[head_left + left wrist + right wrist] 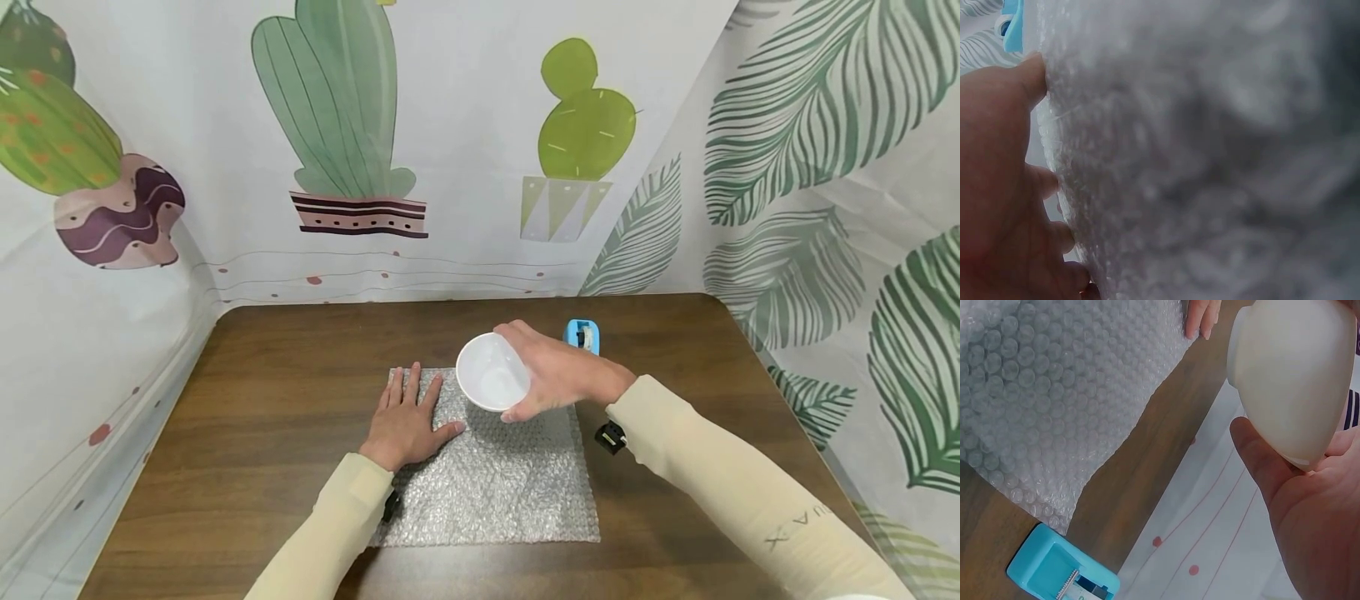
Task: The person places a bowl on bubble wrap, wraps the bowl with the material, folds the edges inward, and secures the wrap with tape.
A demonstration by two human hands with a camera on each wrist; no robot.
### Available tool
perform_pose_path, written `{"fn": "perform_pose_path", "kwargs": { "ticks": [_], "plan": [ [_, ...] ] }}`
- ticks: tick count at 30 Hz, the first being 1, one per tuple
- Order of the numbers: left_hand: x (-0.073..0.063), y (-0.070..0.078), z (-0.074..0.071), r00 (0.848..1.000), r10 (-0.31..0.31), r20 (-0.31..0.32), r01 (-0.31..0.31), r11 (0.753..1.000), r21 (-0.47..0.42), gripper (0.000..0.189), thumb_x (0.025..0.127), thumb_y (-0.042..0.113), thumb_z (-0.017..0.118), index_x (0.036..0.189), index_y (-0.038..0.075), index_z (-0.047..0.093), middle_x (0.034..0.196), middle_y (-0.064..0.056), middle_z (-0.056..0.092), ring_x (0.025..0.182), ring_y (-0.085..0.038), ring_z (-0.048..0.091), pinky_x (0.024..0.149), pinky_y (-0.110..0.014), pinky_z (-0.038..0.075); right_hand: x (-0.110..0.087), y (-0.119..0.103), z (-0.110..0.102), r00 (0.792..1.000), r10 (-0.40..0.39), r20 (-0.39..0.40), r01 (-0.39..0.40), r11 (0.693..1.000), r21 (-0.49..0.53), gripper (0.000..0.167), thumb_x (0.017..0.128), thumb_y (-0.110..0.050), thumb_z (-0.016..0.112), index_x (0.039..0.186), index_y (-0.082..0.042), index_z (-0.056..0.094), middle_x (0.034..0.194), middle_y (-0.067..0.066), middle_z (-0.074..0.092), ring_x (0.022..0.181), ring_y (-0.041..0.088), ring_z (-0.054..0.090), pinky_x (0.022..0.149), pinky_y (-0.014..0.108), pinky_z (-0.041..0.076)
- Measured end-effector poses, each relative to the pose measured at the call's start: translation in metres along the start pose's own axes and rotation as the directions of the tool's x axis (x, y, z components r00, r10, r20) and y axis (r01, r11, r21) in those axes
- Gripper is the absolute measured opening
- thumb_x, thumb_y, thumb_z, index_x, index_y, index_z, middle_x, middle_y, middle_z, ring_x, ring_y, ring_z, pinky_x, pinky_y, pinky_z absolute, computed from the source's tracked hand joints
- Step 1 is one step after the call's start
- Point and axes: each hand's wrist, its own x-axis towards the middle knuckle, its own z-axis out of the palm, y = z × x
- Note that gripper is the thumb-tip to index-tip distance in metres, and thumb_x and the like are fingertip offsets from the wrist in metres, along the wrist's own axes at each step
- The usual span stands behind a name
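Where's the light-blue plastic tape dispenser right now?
In the head view, the light-blue plastic tape dispenser sits right of centre on the brown wood-grain table, just beyond the right hand, towards the far edge.

White bowl (491, 375) held above flat, clear bubble wrap (510, 492).

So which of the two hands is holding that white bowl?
The person's right hand: its thumb and fingers grip the white bowl above the bubble wrap. The left hand instead rests, fingers spread, on the bubble wrap.
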Motion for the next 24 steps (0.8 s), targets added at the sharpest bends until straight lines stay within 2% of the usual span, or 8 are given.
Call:
{"fn": "perform_pose_path", "kwargs": {
  "ticks": [13,24],
  "plan": [
    [-0.003,-0.001,0.001,1.0,0.009,-0.015,-0.008,1.0,0.007,0.089,0.097,0.068,0.055,0.165,0.015,0.033,0.174,-0.025,0.015,0.161,-0.049,0.01,0.132,-0.058,0.014,-0.002,0.0,0.011,1.0,0.009,0.029,-0.009,1.0,0.012,0.115,0.069,-0.048,0.094,0.156,-0.007,0.032,0.149,0.009,0.044,0.117,0.022,0.06,0.096,0.037,0.056],
    [-0.002,-0.001,0.002,1.0,0.015,-0.024,-0.015,1.0,-0.004,0.088,0.098,0.067,0.055,0.164,0.015,0.033,0.174,-0.024,0.015,0.162,-0.049,0.009,0.132,-0.058,0.013,-0.004,0.002,0.017,1.0,0.001,0.017,-0.001,1.0,0.005,0.115,0.068,-0.046,0.094,0.156,-0.005,0.032,0.147,0.01,0.046,0.116,0.022,0.061,0.096,0.038,0.056]
  ]
}}
